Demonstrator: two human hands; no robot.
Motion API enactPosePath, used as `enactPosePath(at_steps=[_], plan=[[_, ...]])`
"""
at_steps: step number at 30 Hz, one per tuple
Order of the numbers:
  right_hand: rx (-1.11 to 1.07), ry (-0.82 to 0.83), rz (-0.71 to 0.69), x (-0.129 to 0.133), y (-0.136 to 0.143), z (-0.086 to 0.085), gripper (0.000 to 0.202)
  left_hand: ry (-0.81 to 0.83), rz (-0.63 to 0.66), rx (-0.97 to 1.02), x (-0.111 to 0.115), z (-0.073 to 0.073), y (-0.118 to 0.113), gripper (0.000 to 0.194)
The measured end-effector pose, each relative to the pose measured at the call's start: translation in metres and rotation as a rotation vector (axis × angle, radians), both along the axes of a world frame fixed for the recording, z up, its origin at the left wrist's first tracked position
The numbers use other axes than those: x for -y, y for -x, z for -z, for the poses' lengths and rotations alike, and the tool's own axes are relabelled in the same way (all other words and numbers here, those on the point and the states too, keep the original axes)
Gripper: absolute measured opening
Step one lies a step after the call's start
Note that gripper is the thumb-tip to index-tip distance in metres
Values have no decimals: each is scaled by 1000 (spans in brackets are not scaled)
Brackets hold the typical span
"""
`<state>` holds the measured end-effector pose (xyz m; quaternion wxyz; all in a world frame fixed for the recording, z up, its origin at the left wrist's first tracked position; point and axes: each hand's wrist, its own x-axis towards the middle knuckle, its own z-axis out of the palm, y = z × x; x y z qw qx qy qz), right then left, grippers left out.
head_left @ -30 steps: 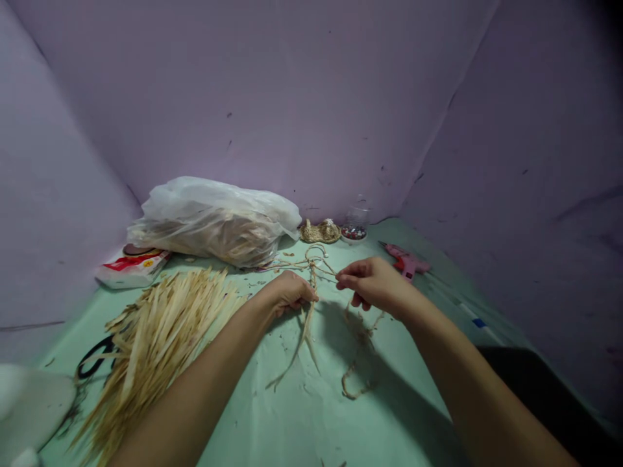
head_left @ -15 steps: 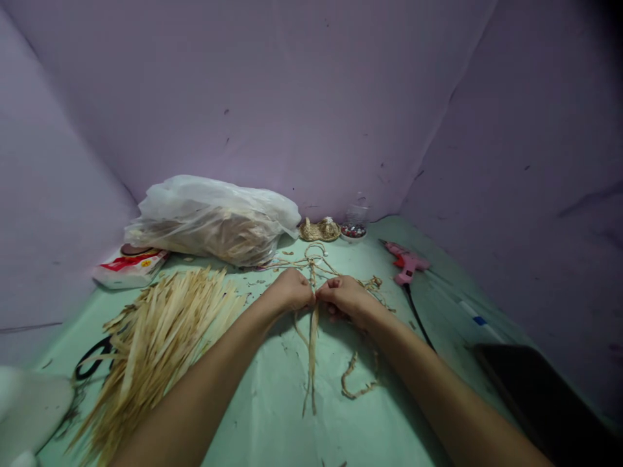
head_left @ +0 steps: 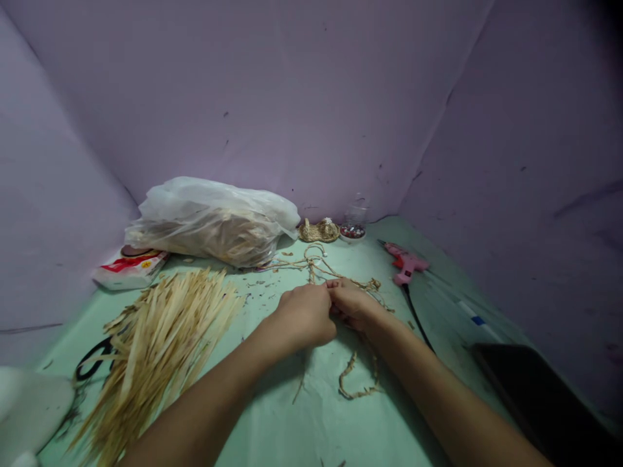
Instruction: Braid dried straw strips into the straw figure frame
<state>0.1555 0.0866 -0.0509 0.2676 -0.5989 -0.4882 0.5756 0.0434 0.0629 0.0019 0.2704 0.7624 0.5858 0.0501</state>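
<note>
My left hand (head_left: 306,314) is closed around the strands of a straw-coloured braid (head_left: 312,271), knuckles up, hiding most of its lower part. Pressed against it, my right hand (head_left: 348,300) pinches the strands with thumb and index finger. Above the hands, the braid runs up to a small loop of twisted fibre cord (head_left: 315,249), with more cords spreading to both sides. A loose strand end pokes out below my left hand. A curved piece of twisted cord (head_left: 348,383) lies nearer to me on the right.
Left lies a pile of dried fibre strips (head_left: 160,344) beside black scissor handles (head_left: 92,360). Behind are a plastic bag (head_left: 214,220), a red-and-white packet (head_left: 130,267), a woven piece (head_left: 318,229) and a bead container (head_left: 353,228). A pink glue gun (head_left: 409,264) and a dark flat object (head_left: 530,395) lie right.
My left hand has moved right and rolled over the strands, its back now covering them. The hanging strands have largely gone from sight. My right hand has shifted slightly to the right.
</note>
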Motion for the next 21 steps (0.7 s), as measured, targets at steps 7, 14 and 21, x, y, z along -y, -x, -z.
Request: enactPosePath(at_steps=[7,14,21], plan=[[-172,-2,-31,0,-2,-1,7,365,-337,444,-34,2,21,8],[-80,-81,-21,0,0,-8,6,810,-366,830,-41,28,13,8],[70,-233,-143,-7,-7,6,10,928,-380,836,-46,33,19,12]])
